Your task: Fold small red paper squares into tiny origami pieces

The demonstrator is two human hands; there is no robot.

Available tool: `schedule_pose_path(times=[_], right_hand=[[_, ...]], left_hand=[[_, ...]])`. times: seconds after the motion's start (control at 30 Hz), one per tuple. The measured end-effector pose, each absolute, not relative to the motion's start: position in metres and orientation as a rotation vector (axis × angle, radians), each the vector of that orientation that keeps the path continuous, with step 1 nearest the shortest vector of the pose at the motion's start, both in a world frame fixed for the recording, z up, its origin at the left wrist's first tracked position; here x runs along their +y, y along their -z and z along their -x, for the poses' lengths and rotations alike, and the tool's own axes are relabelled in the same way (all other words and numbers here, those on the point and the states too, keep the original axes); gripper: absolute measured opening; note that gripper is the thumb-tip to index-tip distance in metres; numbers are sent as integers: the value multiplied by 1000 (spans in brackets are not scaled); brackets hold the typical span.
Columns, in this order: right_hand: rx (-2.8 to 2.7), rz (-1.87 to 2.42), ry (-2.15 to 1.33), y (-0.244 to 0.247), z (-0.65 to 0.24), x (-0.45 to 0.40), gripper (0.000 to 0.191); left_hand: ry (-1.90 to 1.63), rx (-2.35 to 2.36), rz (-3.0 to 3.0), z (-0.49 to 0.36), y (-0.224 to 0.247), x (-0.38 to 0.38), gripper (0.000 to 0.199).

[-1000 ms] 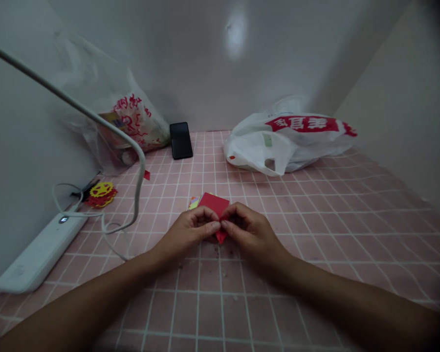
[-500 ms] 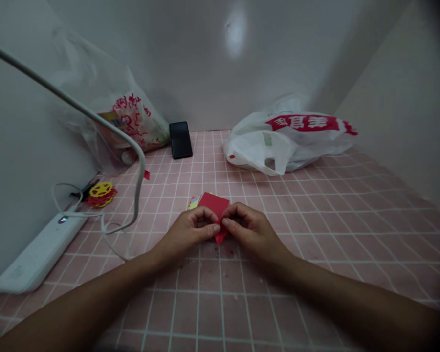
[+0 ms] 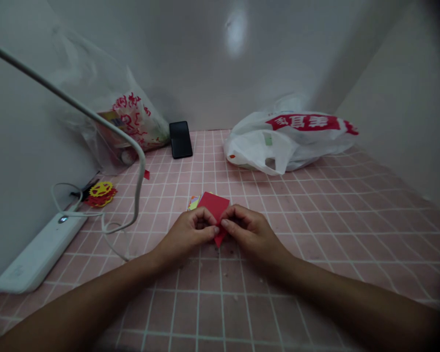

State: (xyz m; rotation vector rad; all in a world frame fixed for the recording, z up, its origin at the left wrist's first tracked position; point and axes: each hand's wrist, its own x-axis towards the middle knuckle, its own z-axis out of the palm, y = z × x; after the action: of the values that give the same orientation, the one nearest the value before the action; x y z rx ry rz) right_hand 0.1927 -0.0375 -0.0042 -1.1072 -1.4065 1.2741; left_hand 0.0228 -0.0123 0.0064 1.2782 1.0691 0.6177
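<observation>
Red paper (image 3: 214,204) is held near the middle of the pink tiled surface, one pointed corner hanging down toward me. My left hand (image 3: 194,229) pinches it from the left between thumb and curled fingers. From the right, my right hand (image 3: 244,227) pinches it too, the thumb tips almost meeting. Behind the red paper, on its left side, edges of yellow and multicoloured paper (image 3: 192,202) peek out. What lies under my fingers is hidden.
A black phone (image 3: 181,140) lies at the back between a clear bag (image 3: 132,117) and a white plastic bag (image 3: 289,142). Left are yellow and red cut-outs (image 3: 101,193), a white power strip (image 3: 40,252) and a looping cable (image 3: 140,186). A red scrap (image 3: 146,174) lies near the cable.
Both hands keep their pinch on the red paper and have shifted only slightly. The paper's lower corner now reaches a little lower and looks flatter.
</observation>
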Motion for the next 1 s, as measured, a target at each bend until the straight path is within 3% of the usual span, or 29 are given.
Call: schedule_pose_path(times=[1.0], right_hand=[[-1278, 1017, -1369, 10, -193, -35, 7]], left_hand=[[-660, 1005, -1553, -21, -9, -15, 22]])
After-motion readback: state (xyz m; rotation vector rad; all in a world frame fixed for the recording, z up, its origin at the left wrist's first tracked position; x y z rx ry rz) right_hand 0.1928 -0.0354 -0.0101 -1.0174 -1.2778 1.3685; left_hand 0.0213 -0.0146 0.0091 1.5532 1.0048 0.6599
